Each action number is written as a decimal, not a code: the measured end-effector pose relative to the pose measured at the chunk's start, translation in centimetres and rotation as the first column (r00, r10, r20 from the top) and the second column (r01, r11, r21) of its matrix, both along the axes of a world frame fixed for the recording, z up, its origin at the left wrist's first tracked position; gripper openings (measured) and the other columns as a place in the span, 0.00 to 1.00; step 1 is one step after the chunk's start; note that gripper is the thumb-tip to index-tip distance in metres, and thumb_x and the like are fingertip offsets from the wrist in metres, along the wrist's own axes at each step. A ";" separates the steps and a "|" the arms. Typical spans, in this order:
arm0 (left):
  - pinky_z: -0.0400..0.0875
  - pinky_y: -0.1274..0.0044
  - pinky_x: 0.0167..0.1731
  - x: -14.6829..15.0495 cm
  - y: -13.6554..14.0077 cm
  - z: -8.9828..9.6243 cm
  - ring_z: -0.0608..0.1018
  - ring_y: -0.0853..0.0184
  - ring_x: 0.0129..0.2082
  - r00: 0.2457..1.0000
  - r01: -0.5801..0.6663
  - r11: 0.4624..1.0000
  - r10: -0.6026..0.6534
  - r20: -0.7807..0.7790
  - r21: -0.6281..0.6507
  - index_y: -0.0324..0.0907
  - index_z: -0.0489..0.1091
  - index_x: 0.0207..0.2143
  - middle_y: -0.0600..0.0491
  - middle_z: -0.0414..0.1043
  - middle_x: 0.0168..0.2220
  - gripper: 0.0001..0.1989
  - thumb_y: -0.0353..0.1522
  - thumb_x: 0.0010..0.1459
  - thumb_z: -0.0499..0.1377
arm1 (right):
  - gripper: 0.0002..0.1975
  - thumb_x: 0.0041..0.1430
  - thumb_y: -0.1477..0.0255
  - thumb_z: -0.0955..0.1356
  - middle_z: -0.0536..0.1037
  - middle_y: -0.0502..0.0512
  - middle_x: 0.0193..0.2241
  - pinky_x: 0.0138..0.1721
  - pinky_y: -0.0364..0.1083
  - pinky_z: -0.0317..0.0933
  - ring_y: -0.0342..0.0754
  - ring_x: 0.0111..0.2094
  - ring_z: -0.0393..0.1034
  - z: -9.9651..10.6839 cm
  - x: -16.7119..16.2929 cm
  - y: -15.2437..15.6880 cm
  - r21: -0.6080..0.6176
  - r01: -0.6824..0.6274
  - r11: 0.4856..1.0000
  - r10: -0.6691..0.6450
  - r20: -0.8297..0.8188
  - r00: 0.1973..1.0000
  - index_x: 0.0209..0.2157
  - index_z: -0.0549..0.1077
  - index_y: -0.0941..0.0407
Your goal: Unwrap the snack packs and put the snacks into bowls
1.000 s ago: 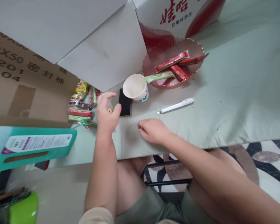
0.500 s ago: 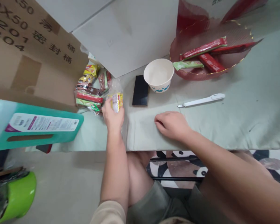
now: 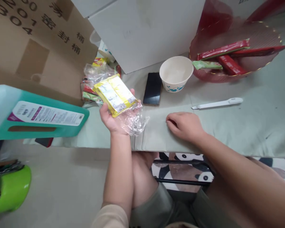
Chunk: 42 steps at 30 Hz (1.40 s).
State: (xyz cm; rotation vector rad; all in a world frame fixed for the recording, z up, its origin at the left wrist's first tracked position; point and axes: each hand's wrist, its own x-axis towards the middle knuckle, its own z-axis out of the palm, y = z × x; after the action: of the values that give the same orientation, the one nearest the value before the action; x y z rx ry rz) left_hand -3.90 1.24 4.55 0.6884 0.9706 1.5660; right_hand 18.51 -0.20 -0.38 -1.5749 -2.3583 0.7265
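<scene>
My left hand [image 3: 115, 122] is turned palm up and grips a yellow-and-white snack packet [image 3: 116, 93]. Crinkled clear plastic wrap hangs from the packet over the palm and wrist. Behind it, a pile of small wrapped snacks [image 3: 88, 90] is partly hidden by the packet and wrap. My right hand [image 3: 186, 125] rests on the cloth-covered table [image 3: 228, 133], its fingers curled into a loose fist with nothing showing in it. A white utility knife [image 3: 217, 103], blade out to the left, lies beyond that hand.
A phone [image 3: 152, 88] lies beside a paper bowl [image 3: 176, 74]. The pink gold-rimmed basket [image 3: 258, 71] holds red and green packets. At left stand a cardboard box [image 3: 45, 66] and a green-liquid jug [image 3: 68, 101]; a white box [image 3: 144, 34] is behind. A green bin [image 3: 19, 190] sits below.
My left hand has lifted the yellow packet away from the snack pile and turned palm up. My right hand keeps its place on the table. The view has shifted slightly.
</scene>
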 end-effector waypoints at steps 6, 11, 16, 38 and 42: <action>0.79 0.54 0.50 2.6 -1.3 -2.1 0.75 0.39 0.61 0.865 0.501 0.829 -0.477 0.156 -0.248 0.45 0.71 0.56 0.43 0.78 0.56 0.37 0.41 0.41 0.70 | 0.19 0.60 0.53 0.63 0.80 0.56 0.34 0.34 0.49 0.64 0.51 0.33 0.74 0.1 1.0 1.0 -0.406 0.069 0.911 -0.365 -0.718 0.593 0.38 0.74 0.54; 0.79 0.61 0.49 5.1 -1.0 -3.8 0.81 0.44 0.53 0.692 0.713 0.610 -0.692 0.206 -0.345 0.42 0.70 0.57 0.43 0.81 0.50 0.40 0.34 0.38 0.72 | 0.29 0.46 0.47 0.75 0.81 0.53 0.37 0.33 0.49 0.69 0.52 0.36 0.77 0.3 1.8 1.7 -0.596 -0.097 0.797 -0.577 -0.799 0.171 0.42 0.73 0.52; 0.76 0.68 0.50 6.8 -0.3 -4.1 0.80 0.52 0.54 0.626 0.766 0.558 -0.760 0.174 -0.320 0.48 0.66 0.61 0.47 0.79 0.53 0.44 0.31 0.39 0.74 | 0.24 0.43 0.58 0.78 0.82 0.52 0.38 0.40 0.50 0.72 0.51 0.37 0.77 0.6 2.6 1.7 -0.656 -0.032 0.754 -0.651 -0.753 0.096 0.41 0.75 0.52; 0.74 0.74 0.36 7.0 1.3 -3.9 0.79 0.66 0.34 0.941 0.306 0.915 -0.333 -0.066 -0.262 0.47 0.67 0.37 0.56 0.75 0.37 0.14 0.40 0.52 0.67 | 0.29 0.54 0.75 0.63 0.65 0.57 0.66 0.64 0.62 0.59 0.60 0.66 0.60 -0.3 4.6 0.2 0.273 0.062 0.960 0.119 -0.600 0.791 0.58 0.74 0.47; 0.75 0.73 0.35 6.0 2.0 -3.9 0.80 0.65 0.35 0.956 0.289 0.889 -0.289 0.052 -0.354 0.47 0.66 0.38 0.56 0.77 0.37 0.12 0.39 0.55 0.65 | 0.32 0.56 0.72 0.67 0.60 0.58 0.70 0.67 0.64 0.54 0.62 0.70 0.55 -0.9 3.8 -0.1 0.359 0.064 0.931 0.130 -0.491 0.861 0.63 0.67 0.45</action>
State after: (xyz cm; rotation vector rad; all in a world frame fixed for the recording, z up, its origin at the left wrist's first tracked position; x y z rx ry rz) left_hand 2.09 3.21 0.67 0.5455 1.0670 1.0885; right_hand 22.33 -0.27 -1.28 -1.0287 -1.9804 0.5753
